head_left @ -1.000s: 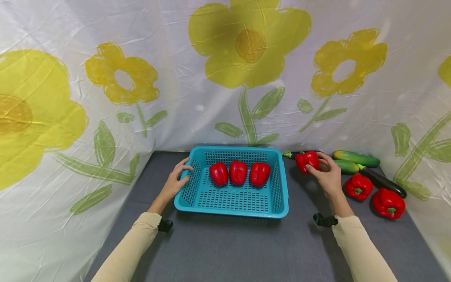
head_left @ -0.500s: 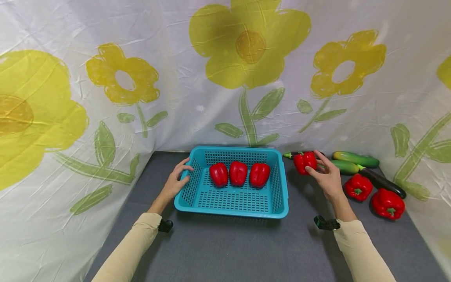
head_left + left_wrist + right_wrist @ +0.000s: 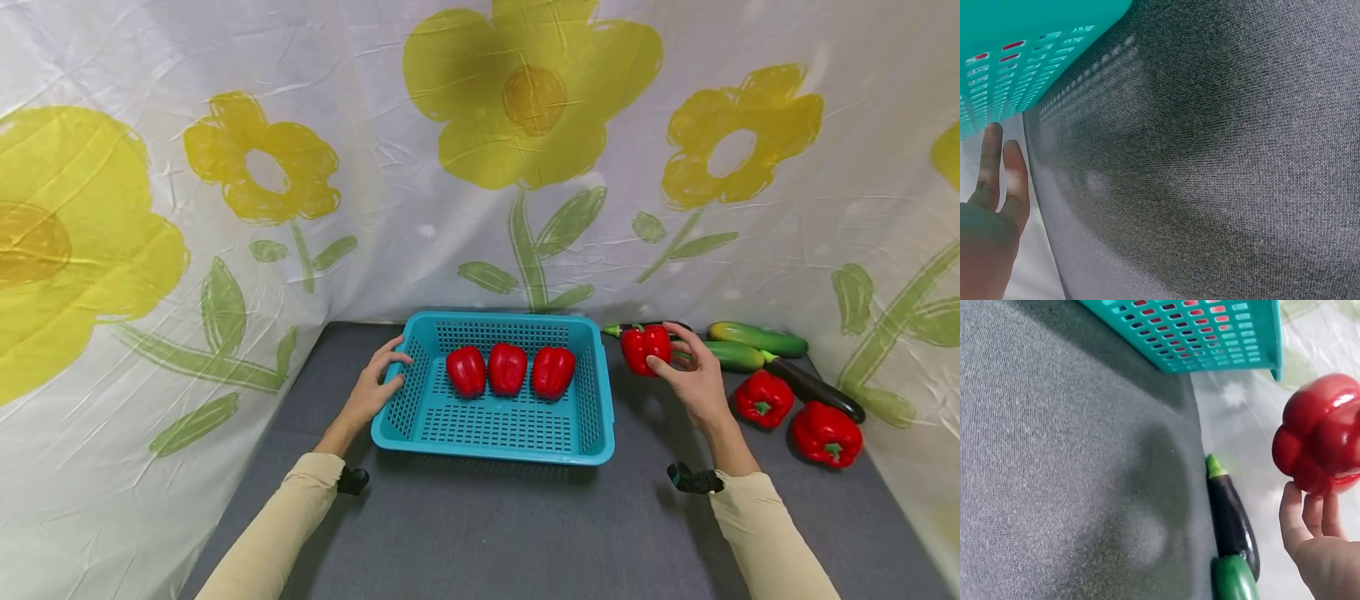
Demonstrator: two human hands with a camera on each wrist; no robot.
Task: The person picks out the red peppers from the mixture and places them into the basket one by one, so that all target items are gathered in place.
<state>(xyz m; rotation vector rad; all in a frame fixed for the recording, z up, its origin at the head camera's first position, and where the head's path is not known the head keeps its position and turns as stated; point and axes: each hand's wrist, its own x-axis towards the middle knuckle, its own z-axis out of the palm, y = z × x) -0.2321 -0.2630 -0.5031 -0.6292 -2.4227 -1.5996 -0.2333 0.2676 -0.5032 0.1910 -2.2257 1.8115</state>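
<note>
In the head view a turquoise plastic basket point(image 3: 495, 433) holds three red bell peppers in a row, the rightmost bell pepper point(image 3: 553, 372) nearest its right wall. My left hand point(image 3: 369, 390) holds the basket's left rim, its index finger and thumb over the edge. Two of its fingers point(image 3: 1015, 175) show against the outer wall in the left wrist view. My right hand point(image 3: 701, 379) grips another red bell pepper point(image 3: 643, 350) between thumb and fingers, raised to the right of the basket. The right wrist view shows fingertips under that held pepper point(image 3: 1322, 434).
Two more red bell peppers, one at the near side point(image 3: 827, 433), lie on the right of the grey table point(image 3: 480, 533). Behind them are a dark eggplant point(image 3: 813, 387), a green cucumber-like vegetable point(image 3: 757, 337) and another eggplant point(image 3: 1232, 519). A flowered curtain point(image 3: 420, 225) hangs behind.
My right hand has shifted slightly left and toward me with the bell pepper, which has turned a little so its stem points up. The left hand and basket have stayed put.
</note>
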